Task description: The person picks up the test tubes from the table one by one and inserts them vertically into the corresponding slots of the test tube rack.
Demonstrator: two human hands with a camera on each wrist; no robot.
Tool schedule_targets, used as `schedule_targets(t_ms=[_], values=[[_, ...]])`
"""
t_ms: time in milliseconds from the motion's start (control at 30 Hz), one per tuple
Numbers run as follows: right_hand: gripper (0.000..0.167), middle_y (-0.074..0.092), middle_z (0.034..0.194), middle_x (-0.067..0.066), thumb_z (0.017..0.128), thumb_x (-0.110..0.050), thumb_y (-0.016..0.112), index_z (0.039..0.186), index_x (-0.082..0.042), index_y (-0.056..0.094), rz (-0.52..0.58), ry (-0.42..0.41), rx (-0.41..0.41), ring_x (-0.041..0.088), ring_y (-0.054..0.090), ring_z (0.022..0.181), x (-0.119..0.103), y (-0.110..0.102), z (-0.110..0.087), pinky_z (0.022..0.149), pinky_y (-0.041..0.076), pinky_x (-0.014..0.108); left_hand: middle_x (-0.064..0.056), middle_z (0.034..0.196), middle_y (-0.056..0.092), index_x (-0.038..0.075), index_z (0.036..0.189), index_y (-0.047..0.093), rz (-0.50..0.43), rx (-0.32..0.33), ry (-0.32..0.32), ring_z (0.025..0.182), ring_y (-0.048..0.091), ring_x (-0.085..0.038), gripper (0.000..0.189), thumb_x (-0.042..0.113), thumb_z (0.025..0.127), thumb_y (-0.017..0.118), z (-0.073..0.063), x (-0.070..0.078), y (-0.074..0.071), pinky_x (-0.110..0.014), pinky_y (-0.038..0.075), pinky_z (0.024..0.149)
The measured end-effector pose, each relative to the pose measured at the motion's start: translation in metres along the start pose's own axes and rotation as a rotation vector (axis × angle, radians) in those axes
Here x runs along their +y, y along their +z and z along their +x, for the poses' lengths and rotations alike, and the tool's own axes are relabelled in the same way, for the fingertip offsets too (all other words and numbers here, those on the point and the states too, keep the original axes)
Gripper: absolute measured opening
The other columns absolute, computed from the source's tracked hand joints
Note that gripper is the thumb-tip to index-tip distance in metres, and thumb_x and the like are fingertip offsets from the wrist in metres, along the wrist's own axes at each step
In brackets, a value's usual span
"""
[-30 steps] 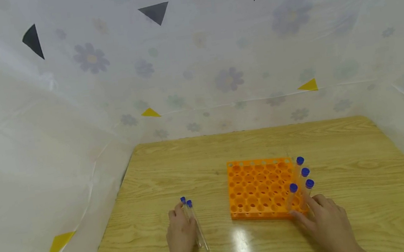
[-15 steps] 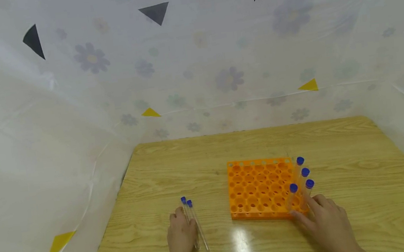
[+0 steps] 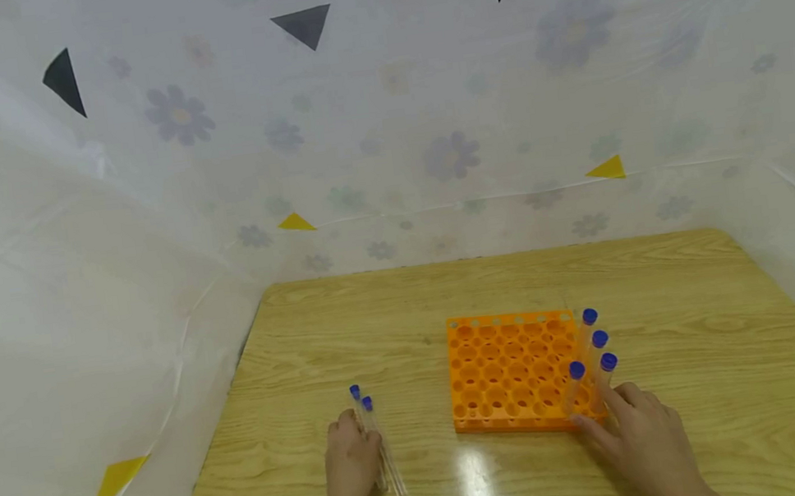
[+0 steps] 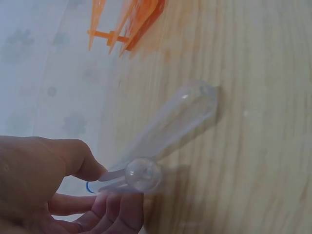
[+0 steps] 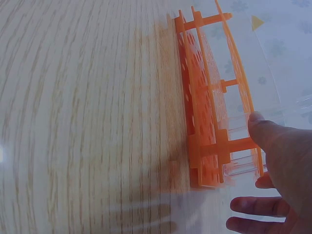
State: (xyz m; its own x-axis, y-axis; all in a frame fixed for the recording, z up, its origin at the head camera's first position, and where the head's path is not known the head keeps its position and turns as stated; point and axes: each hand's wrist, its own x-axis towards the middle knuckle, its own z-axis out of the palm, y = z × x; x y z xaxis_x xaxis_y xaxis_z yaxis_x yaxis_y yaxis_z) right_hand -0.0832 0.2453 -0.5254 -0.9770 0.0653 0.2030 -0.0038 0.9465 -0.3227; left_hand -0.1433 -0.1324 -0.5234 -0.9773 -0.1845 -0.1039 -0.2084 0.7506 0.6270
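Note:
My left hand [image 3: 349, 462] pinches a clear test tube with a blue cap [image 3: 355, 391] between thumb and fingers. In the left wrist view the rounded end of that tube [image 4: 144, 174] points towards the camera. A second capped test tube [image 3: 390, 466] lies on the table just to its right; its rounded end [image 4: 192, 105] shows in the left wrist view. My right hand [image 3: 644, 437] grips the near right corner of an orange test tube rack [image 3: 509, 426], with the thumb [image 5: 258, 124] on its upper frame. Several blue-capped tubes [image 3: 589, 316] stand in the rack's right end.
The rack stands on a wood-grain table [image 3: 375, 309]. White flowered sheeting [image 3: 381, 117] rises behind the table and along both sides, with black and yellow triangles on it. Bare wood lies between the loose tubes and the rack.
My left hand has drifted slightly left with the pinched tube, and the tube beside it has also shifted a little left. My right hand and the rack stay in place.

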Motion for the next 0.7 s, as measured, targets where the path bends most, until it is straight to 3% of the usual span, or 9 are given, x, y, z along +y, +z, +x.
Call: schedule_targets(t_ms=[167,333,533,700], values=[[0.081,0.059,0.095,0.009,0.087,-0.060,0.066,0.140,0.000,0.053,0.001,0.006,-0.008,0.025,0.057,0.079,0.000,0.000,0.000,0.068,0.047,0.052,-0.025,0.109,0.059,-0.011,0.130,0.053,-0.035,0.022,-0.008,0.086,0.059,-0.028,0.050,0.009,0.086,0.062,0.002,0.002,-0.008,-0.040,0.056,0.070],[0.080,0.059,0.094,0.009,0.086,-0.058,0.067,0.139,0.000,0.054,0.002,-0.003,-0.001,0.025,0.057,0.077,0.001,0.000,0.000,0.067,0.048,0.053,-0.019,0.113,0.062,-0.006,0.128,0.057,-0.126,0.034,0.008,0.088,0.060,-0.023,0.045,0.008,0.086,0.062,0.006,0.005,-0.011,-0.030,0.055,0.069],[0.079,0.059,0.093,0.009,0.085,-0.056,0.070,0.139,-0.001,0.055,0.004,-0.013,0.016,0.024,0.057,0.077,0.001,0.001,0.000,0.066,0.048,0.050,-0.014,0.107,0.066,-0.005,0.129,0.056,-0.257,0.018,0.131,0.080,0.062,-0.014,0.041,0.002,0.088,0.059,0.006,0.017,-0.014,-0.021,0.052,0.058],[0.079,0.059,0.095,0.009,0.086,-0.057,0.068,0.139,-0.001,0.054,0.003,-0.004,0.004,0.026,0.058,0.079,0.001,0.001,-0.001,0.068,0.048,0.051,-0.006,0.097,0.066,-0.001,0.128,0.058,-0.213,0.036,0.225,0.078,0.057,-0.010,0.037,0.005,0.092,0.058,0.004,0.031,-0.014,-0.018,0.047,0.058]])
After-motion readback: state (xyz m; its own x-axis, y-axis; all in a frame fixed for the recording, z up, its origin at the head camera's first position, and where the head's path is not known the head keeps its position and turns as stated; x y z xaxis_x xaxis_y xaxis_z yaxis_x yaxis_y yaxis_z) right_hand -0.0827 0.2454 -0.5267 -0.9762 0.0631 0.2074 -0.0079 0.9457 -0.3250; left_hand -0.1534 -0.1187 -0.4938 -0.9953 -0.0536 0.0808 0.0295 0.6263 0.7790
